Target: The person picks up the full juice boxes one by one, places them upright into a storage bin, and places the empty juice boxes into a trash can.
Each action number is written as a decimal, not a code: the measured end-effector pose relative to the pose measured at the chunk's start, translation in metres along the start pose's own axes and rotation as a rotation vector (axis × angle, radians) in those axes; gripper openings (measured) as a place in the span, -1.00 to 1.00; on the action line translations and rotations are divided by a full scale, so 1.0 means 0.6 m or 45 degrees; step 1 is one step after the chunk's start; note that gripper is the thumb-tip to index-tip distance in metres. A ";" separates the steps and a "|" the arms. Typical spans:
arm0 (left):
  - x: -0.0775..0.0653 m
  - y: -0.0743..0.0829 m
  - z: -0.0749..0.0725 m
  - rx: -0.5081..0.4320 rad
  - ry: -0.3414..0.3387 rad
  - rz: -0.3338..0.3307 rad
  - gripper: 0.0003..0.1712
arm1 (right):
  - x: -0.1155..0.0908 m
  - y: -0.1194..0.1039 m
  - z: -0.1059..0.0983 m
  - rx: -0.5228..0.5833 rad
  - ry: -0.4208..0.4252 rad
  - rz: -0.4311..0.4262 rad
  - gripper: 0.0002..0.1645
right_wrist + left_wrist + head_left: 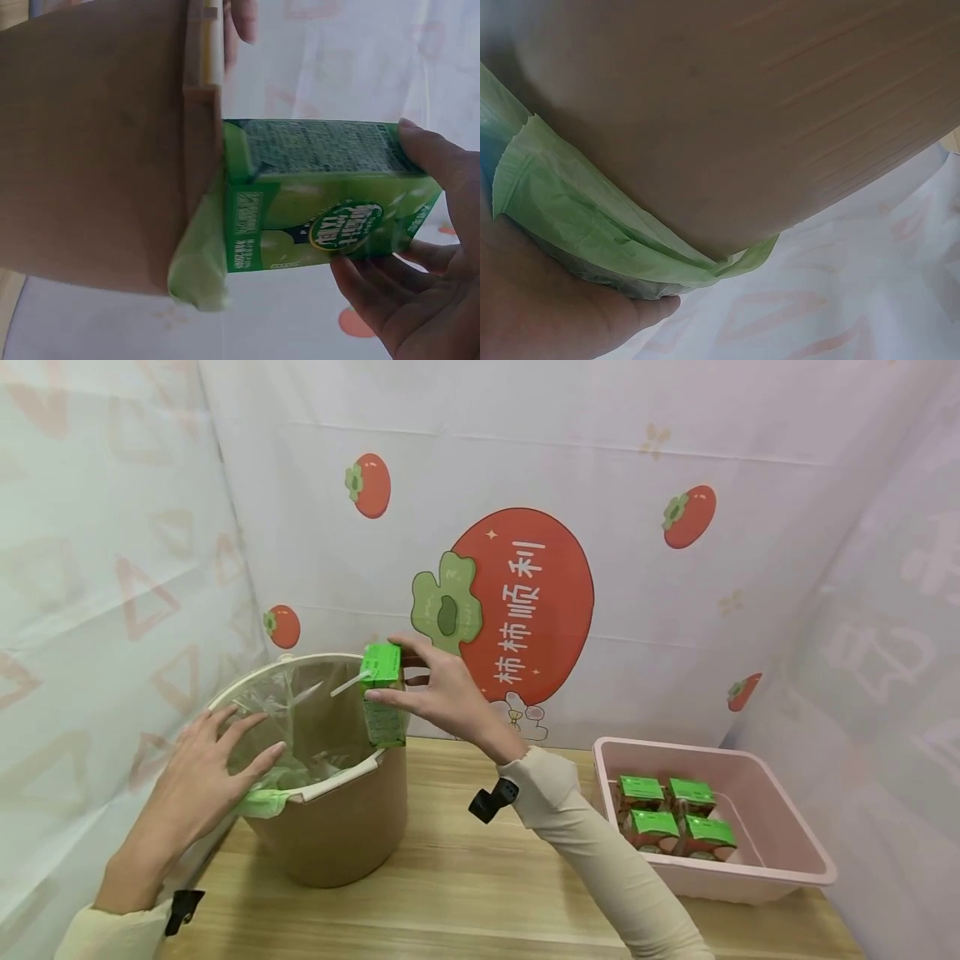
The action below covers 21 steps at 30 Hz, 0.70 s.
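Observation:
A green juice box (385, 710) with a white straw (350, 683) sticking out of its top is held upright by my right hand (442, 693), thumb and fingers on opposite sides. In the head view the box overlaps the right rim of a brown trash bin (337, 827); the right wrist view shows its printed sides (330, 225) close by the rim. My left hand (206, 768) rests at the bin's left rim, fingers spread over the opening. A pale green liner bag (592, 217) folds over the rim beside that hand, and clear plastic shows inside the bin.
At the right of the wooden table (480, 860) stands a pink plastic basin (787, 810) holding several green-topped boxes (652, 827). White curtains printed with persimmons (525, 610) hang behind and at both sides.

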<state>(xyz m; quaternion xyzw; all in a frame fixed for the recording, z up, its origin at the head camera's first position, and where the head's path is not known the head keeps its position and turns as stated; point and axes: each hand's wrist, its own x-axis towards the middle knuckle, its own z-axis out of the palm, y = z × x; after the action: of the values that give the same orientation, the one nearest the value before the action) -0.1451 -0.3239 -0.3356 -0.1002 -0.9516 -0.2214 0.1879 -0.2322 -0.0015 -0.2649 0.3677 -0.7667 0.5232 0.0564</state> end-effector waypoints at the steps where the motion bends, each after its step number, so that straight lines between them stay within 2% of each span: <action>1: 0.000 0.000 0.000 0.001 0.000 -0.001 -0.29 | 0.003 0.000 0.005 0.007 -0.012 0.002 -0.14; 7: 0.000 -0.001 0.001 0.005 0.002 -0.010 -0.29 | 0.023 0.000 0.031 0.036 -0.034 -0.008 -0.15; 12: 0.000 -0.002 0.003 0.010 0.007 -0.008 -0.30 | 0.036 0.004 0.050 0.030 -0.102 0.011 -0.11; 17: 0.000 0.000 0.003 0.000 0.007 -0.007 -0.31 | 0.036 0.010 0.059 -0.092 -0.131 0.070 0.01; 21: 0.000 0.002 0.000 0.005 0.004 -0.011 -0.31 | 0.031 0.013 0.054 -0.103 -0.118 0.039 0.02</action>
<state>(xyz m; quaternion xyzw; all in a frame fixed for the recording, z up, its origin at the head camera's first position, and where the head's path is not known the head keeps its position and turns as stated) -0.1447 -0.3228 -0.3350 -0.0953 -0.9523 -0.2203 0.1885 -0.2405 -0.0369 -0.2765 0.3772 -0.7946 0.4749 0.0276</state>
